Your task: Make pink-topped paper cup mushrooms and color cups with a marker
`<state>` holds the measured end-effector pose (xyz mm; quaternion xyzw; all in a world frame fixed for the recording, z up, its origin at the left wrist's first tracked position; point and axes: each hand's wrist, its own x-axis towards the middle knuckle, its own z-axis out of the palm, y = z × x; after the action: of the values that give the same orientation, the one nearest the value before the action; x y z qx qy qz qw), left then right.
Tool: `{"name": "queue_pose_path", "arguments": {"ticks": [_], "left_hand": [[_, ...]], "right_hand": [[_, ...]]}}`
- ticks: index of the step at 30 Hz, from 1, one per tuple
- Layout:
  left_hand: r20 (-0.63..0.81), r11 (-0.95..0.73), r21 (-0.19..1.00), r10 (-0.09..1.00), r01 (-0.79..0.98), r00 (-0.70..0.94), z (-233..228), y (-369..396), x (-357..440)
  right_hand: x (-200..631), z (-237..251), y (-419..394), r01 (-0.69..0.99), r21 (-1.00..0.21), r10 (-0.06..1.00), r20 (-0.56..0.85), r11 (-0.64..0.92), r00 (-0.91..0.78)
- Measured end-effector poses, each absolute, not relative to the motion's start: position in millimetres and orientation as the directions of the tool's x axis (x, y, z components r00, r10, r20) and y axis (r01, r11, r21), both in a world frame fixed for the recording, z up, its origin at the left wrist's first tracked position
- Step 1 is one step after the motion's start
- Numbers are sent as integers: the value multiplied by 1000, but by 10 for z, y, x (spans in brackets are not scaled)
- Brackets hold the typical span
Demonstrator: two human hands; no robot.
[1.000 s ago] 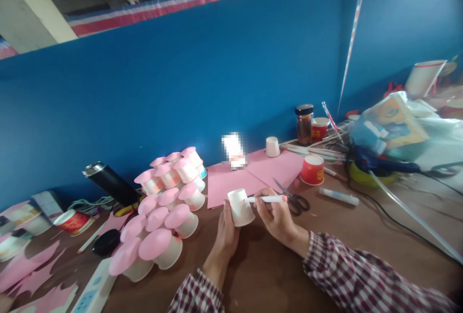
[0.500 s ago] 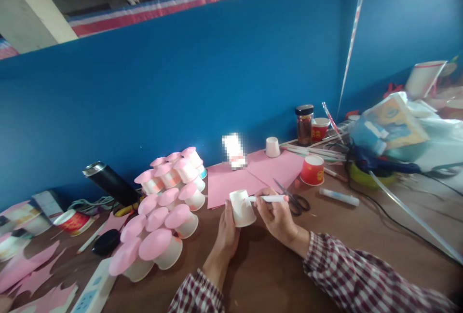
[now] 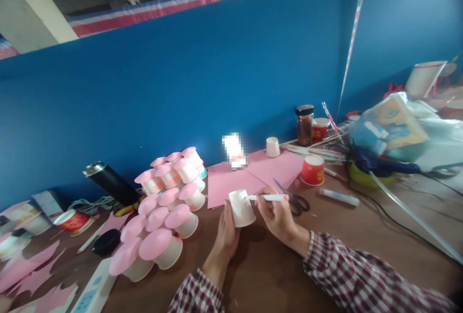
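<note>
A white paper cup (image 3: 240, 210) is upside down in my left hand (image 3: 227, 228), whose fingers wrap its left side. My right hand (image 3: 277, 216) pinches a white marker pen (image 3: 270, 197) with an orange-red end. The pen's tip touches, or nearly touches, the cup's right side near the top; which of the two I cannot tell. Any mark on the cup is too small to make out. Just behind my right hand lie dark-handled scissors (image 3: 297, 202), partly on pink paper sheets (image 3: 229, 186).
Several upturned cups with pink paper tops (image 3: 155, 244) stand at left, near a black bottle (image 3: 111, 183) and a power strip (image 3: 94, 288). Behind are another white cup (image 3: 272, 147) and a lidded jar (image 3: 304, 126). A red cup (image 3: 313, 170), a capped pen (image 3: 339, 197) and a cable lie right.
Almost nothing differs. The white cup in my left hand has tilted or shifted very slightly left; the pen stays at its side.
</note>
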<state>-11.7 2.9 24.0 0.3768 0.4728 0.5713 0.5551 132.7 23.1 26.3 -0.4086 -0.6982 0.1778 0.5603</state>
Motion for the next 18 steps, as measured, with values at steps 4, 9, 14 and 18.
{"name": "queue_pose_path", "arguments": {"ticks": [4, 9, 14, 18], "left_hand": [[-126, 78, 938, 985, -338, -122, 215, 41, -123], [-127, 63, 863, 987, -501, -94, 145, 88, -149], [-190, 107, 756, 980, -645, -60, 135, 135, -159], [-136, 100, 732, 991, -674, 0, 191, 130, -153]], "right_hand": [[1325, 262, 229, 374, -708, 774, 632, 599, -43], [1318, 293, 197, 322, -724, 771, 636, 611, -32], [1299, 297, 147, 303, -716, 760, 649, 629, -43], [1282, 290, 121, 290, -702, 744, 665, 651, -60]]}}
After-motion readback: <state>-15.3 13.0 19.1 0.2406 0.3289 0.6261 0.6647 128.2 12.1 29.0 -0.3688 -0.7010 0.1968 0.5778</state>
